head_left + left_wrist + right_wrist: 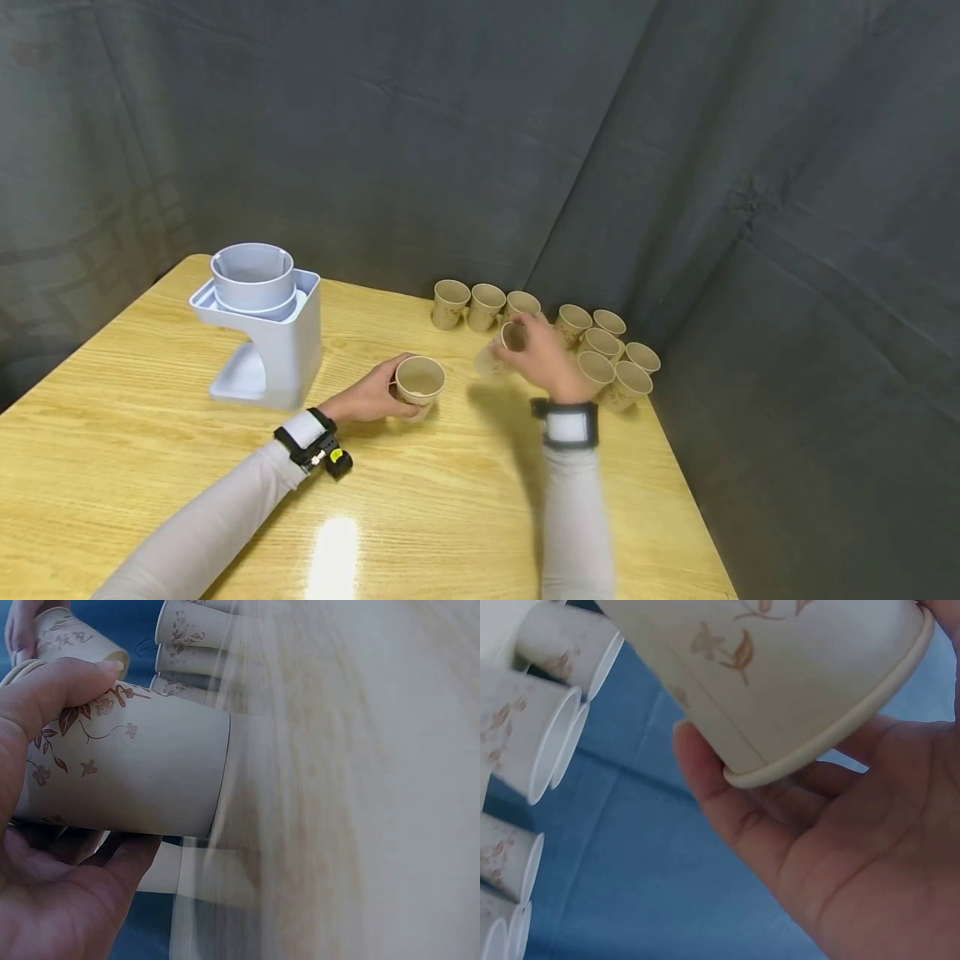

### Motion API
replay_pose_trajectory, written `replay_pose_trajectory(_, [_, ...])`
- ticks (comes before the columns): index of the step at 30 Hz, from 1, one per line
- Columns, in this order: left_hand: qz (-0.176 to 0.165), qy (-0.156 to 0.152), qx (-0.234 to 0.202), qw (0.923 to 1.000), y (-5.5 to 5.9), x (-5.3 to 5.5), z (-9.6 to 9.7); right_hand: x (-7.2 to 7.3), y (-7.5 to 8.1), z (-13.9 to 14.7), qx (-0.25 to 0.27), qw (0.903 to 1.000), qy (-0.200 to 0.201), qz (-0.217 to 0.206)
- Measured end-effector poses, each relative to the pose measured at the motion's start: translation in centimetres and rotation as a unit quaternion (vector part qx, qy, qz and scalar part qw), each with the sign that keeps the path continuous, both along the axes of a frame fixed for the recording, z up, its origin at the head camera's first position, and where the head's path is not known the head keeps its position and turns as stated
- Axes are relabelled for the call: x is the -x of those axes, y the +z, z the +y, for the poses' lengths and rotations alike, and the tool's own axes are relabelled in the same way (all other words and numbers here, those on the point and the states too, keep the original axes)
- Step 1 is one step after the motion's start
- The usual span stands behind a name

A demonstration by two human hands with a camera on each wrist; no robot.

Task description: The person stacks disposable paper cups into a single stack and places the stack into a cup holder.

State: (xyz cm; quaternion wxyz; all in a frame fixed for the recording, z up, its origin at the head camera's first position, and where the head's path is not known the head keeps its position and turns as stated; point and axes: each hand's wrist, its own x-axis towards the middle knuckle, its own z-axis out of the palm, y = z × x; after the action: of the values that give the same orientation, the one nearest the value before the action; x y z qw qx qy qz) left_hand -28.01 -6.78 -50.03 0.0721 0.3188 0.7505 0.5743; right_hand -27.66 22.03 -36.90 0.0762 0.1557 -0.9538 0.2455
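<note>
Seemingly mid-transfer, left hand (375, 395) grips one cup (150, 765), right hand (546, 357) another cup (802, 682). Lowering calls for avoiding the cup row (486, 311) beyond that grip.

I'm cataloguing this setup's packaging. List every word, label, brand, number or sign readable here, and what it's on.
Clearly readable text: none.
Right-hand cup: brown marks resembling written characters, too blurred to read.
Left-hand cup: flower print; strokes beside the thumb may be lettering, unreadable.
Standing cups: brown prints, too small to read.
Pale holder: no visible text.
</note>
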Motion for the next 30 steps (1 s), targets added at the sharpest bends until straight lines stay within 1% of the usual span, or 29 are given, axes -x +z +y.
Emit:
replay_pose_trajectory(6, [-0.006, -0.005, -0.005, 1.0, 0.2, 0.0, 0.0, -0.7, 0.5, -1.7, 0.02, 0.9988, 0.034, 0.029])
replay_pose_trajectory(10, [-0.002, -0.004, -0.003, 1.0, 0.1, 0.0, -0.3, -1.1, 0.7, -2.8, 0.027, 0.997, 0.047, 0.054])
replay_pose_trajectory(14, [0.001, -0.008, -0.003, 1.0, 0.0, 0.1, -0.5, -1.3, 0.6, -3.9, 0.043, 0.9957, 0.059, 0.057])
replay_pose_trajectory(17, [0.001, -0.01, -0.001, 0.9999, 0.0, 0.1, -0.6, -1.5, 0.6, -4.6, 0.056, 0.9941, 0.077, 0.053])
replay_pose_trajectory(19, [0.002, -0.009, 0.001, 1.0, 0.0, 0.1, -0.6, -1.6, 0.5, -5.1, 0.053, 0.9938, 0.085, 0.05])
replay_pose_trajectory(25, [0.009, -0.006, 0.01, 0.9999, -0.1, 0.0, -0.6, -1.5, -0.4, -6.6, 0.018, 0.9936, 0.104, 0.041])
replay_pose_trajectory(30, [0.003, 0.002, 0.022, 0.9997, 0.0, 0.0, -0.7, -1.4, -1.0, -7.9, 0.002, 0.9902, 0.135, 0.036])
